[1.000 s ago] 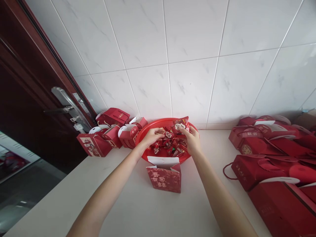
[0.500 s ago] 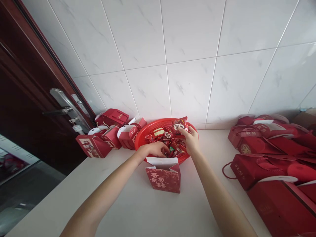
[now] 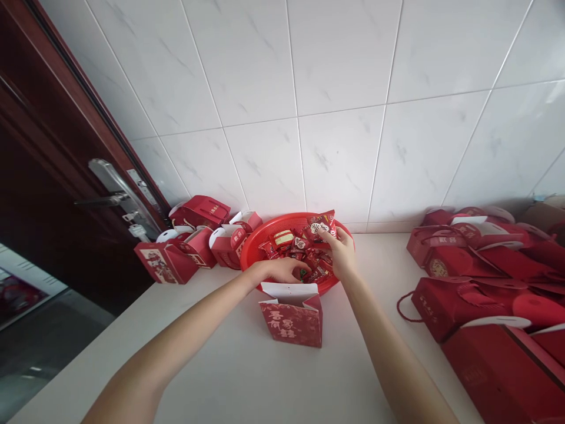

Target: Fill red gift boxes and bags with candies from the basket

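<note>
A red plastic basket [image 3: 253, 244] holds several wrapped candies [image 3: 301, 242] in mostly red wrappers. My left hand [image 3: 285, 270] reaches into its near side, fingers curled and closed on a small green-wrapped candy [image 3: 302, 274] that is largely hidden by the fingertips. Above the basket's right side, my right hand [image 3: 342, 250] pinches a red snack packet [image 3: 321, 227] with a pale printed label. An open red paper box [image 3: 293, 324] with white inner flaps stands upright just in front of the basket, below my left hand; its inside is mostly hidden.
Several red gift boxes [image 3: 165, 262] stand left of the basket by the wall. Many more red boxes [image 3: 463, 300] crowd the right side of the white table [image 3: 212, 353]. A tiled wall [image 3: 339, 159] rises behind, and a dark door with a metal handle [image 3: 106, 197] is at left.
My left hand has shifted slightly right, and its fingers have closed over the green-wrapped candy. My right hand stays nearly still, its packet turned slightly.
</note>
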### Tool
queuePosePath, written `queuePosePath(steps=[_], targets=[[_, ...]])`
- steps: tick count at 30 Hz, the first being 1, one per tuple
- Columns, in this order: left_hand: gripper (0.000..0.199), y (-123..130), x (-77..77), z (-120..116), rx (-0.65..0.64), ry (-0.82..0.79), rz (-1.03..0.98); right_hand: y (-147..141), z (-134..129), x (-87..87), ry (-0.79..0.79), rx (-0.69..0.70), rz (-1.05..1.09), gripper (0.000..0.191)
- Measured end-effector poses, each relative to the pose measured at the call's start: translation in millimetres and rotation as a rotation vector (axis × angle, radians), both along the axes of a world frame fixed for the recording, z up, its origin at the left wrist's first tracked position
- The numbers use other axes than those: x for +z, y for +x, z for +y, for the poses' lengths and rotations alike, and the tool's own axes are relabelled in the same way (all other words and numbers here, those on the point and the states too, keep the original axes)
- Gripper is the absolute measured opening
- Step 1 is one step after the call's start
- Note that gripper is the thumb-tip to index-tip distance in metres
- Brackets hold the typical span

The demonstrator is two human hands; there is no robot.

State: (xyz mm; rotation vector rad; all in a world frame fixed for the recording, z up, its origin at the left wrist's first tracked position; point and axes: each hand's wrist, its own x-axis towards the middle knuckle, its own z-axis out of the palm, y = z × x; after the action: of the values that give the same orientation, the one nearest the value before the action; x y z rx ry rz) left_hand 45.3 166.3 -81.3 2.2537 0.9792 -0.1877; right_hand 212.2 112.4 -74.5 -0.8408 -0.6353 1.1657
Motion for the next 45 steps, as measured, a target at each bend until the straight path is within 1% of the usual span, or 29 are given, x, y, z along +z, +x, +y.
queuePosePath(steps=[2,5,14,19,24,28,32,36,41,45], targets=[[0.05,1.3,0.8,-1.5,0.017,0.003,0.005,-0.3,-0.8,1.0,-0.008,0.001,-0.002,0.035],[0.044,3.8,3.3,-4.8,0.004,0.002,0.009,-0.3,-1.3,1.3,-0.004,-0.005,-0.005,0.035],[0.052,5.0,4.5,-2.7,0.05,-0.059,-0.023,1.0,-0.4,-0.6,0.012,0.004,-0.01,0.037],[0.038,9.8,6.0,-3.2,0.014,-0.027,0.012,0.8,-0.2,-0.2,0.02,0.002,-0.01,0.035],[0.026,15.5,5.6,-0.8,0.017,-0.062,0.073,1.1,-0.7,0.0,0.01,0.004,-0.005,0.035],[0.021,17.5,5.2,-1.3,0.052,-0.094,0.026,1.3,0.5,-1.6,0.036,0.007,-0.007,0.035],[0.018,19.8,8.0,-6.3,0.059,-0.109,-0.01,1.2,2.2,-3.7,0.044,0.009,-0.007,0.034],[0.019,22.0,7.9,-6.9,0.035,-0.087,0.053,1.0,1.7,-2.9,0.034,0.005,-0.012,0.034],[0.036,21.7,4.7,-1.9,0.0,-0.115,0.151,0.7,-0.1,-0.1,0.01,0.004,-0.012,0.037],[0.043,21.3,6.8,-3.1,0.015,-0.126,0.151,0.4,0.1,-0.1,0.005,0.006,-0.005,0.036]])
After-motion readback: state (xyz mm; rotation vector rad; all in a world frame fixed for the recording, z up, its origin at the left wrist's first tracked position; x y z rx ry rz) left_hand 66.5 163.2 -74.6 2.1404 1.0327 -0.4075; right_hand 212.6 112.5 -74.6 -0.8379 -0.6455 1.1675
